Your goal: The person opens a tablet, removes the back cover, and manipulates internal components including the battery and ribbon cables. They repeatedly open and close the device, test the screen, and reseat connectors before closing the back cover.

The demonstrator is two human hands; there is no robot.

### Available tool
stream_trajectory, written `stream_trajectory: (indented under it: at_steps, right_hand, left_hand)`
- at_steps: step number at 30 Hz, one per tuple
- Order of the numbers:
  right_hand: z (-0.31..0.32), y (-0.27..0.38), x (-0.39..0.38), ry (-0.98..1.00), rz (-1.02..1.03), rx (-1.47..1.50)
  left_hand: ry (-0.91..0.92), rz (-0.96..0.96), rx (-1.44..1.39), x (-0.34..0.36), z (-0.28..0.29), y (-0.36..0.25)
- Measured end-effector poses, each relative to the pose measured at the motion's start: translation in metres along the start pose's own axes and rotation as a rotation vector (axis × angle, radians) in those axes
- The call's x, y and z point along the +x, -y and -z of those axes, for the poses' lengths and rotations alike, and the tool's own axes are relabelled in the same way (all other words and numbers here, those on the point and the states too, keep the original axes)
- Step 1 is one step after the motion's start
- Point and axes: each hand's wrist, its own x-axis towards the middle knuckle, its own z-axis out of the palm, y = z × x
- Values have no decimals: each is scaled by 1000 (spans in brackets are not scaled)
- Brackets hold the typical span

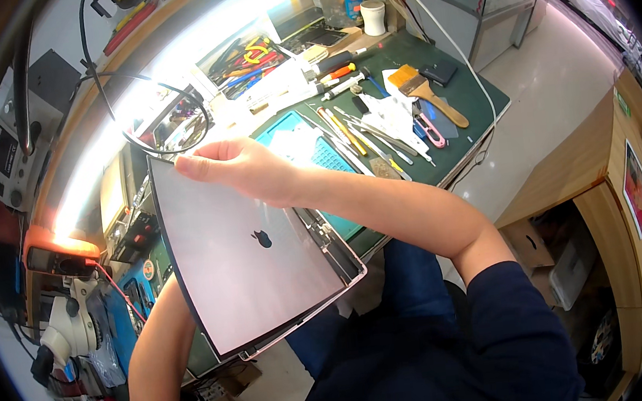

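Note:
A grey laptop lies in front of me on the workbench, its lid raised so that I see the lid's back. My right hand grips the lid's top edge near its far corner. My left forearm runs under the laptop's left side; my left hand is hidden behind the lid, so I cannot tell what it holds. The laptop's base shows as a thin strip along the right edge.
A green mat carries a paintbrush, several tweezers and screwdrivers and a blue mat. A ring lamp, a tool tray, a white cup, a microscope and an orange meter stand around.

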Motion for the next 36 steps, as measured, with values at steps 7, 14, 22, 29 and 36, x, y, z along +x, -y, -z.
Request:
stream_trajectory:
  at_steps: [7, 14, 22, 29, 36]
  right_hand:
    - [4, 2, -4, -20, 3, 63]
    - [6, -2, -1, 12, 27, 81]
    - [9, 1, -4, 1, 35, 103]
    - [10, 2, -5, 4, 47, 106]
    - [7, 1, -6, 1, 7, 153]
  left_hand:
    - [8, 12, 1, 2, 0, 3]
    - [5, 25, 11, 0, 1, 0]
    - [17, 25, 20, -1, -5, 1]
    - [21, 20, 37, 6, -5, 1]
    - [31, 17, 48, 1, -5, 5]
